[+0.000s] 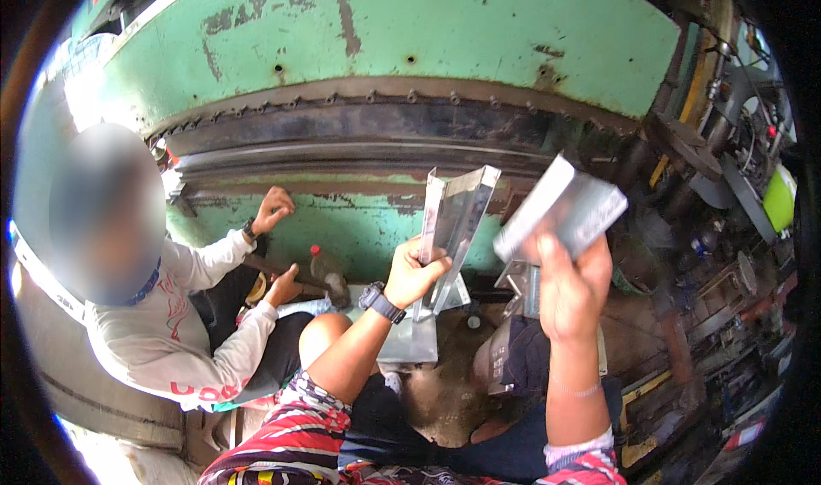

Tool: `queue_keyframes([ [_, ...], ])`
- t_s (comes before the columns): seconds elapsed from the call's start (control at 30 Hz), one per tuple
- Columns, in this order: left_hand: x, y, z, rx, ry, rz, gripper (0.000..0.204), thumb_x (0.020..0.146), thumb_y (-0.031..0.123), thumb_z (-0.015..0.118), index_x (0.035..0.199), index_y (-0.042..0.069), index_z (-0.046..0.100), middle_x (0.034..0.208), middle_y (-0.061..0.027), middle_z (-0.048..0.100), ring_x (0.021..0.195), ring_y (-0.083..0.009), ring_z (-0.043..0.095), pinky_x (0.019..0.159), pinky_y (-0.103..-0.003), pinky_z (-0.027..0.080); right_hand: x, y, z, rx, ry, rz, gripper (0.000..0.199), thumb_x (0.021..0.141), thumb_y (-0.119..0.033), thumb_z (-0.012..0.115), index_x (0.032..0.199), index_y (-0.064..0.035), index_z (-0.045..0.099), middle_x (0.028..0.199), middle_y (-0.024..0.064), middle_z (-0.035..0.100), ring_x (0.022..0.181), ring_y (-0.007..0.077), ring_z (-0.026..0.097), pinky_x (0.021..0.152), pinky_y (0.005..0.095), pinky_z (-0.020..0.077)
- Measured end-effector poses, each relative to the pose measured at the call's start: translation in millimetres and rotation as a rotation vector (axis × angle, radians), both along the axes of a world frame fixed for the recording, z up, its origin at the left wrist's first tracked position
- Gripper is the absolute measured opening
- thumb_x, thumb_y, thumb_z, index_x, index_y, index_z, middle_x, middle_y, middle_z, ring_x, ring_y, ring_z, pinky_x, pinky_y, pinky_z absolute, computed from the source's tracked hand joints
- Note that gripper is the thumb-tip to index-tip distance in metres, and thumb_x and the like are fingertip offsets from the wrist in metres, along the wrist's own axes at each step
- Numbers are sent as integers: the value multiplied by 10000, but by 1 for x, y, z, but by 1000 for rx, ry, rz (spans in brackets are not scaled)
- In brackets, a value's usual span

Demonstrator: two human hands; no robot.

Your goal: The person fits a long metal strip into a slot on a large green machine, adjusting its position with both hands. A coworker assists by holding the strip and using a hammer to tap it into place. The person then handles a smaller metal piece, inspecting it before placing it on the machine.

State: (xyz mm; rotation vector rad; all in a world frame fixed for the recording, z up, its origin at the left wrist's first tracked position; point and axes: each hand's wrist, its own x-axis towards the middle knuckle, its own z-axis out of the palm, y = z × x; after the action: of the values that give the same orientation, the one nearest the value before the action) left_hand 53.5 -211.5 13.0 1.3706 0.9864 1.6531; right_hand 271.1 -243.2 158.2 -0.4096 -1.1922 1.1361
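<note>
two bent sheet-metal pieces sit mid-frame: the left hand (pixel 416 273) is closed around an upright folded channel (pixel 455 220), the right hand (pixel 571 286) grips a flatter bracket (pixel 560 207). both look light, stiff and sharp-edged, best held on flat faces, off the edges.

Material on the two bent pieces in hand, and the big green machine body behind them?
Bent channel in the left hand: looks like thin sheet metal, bright silvery, possibly galvanised; it reflects light and has crisp folds. Folded piece in the right hand: same look. Green machine body: heavy painted metal, paint chipped with rusty patches.
</note>
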Motion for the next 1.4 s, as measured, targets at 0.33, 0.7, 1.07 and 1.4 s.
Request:
queue_keyframes([
  [0.33,8,5,20,98,-60,79,169,883,80,764,1007,35,658,978,-28,683,926,-125,623,860,-305,503,-74,73,61,257,-62,131,347,965,-93,717,1291,-52,604,1171,18,655,1075,118,593,967,291,467],
  [0.7,28,-3,126,514,-28,431,566,920,59,738,1422,-5,486,1206,-96,621,1120,-157,587,979,-320,482,-86,69,50,245,-104,123,202,975,-106,726,1114,-48,592,1025,11,675,928,96,634,839,257,517],
  [1.07,33,24,129,525,-169,468,495,929,32,768,1367,-36,545,1164,-80,669,973,-98,626,849,-248,532,-92,73,58,317,-32,59,256,975,-100,724,1171,-24,577,1069,42,685,947,98,642,846,261,523],
  [1.4,37,24,137,562,-298,435,381,959,49,741,1298,-51,601,1161,-80,673,974,-94,630,829,-232,511,-92,86,54,320,-85,70,248,964,-97,741,1154,-22,600,1070,38,694,962,93,639,851,261,519],
])
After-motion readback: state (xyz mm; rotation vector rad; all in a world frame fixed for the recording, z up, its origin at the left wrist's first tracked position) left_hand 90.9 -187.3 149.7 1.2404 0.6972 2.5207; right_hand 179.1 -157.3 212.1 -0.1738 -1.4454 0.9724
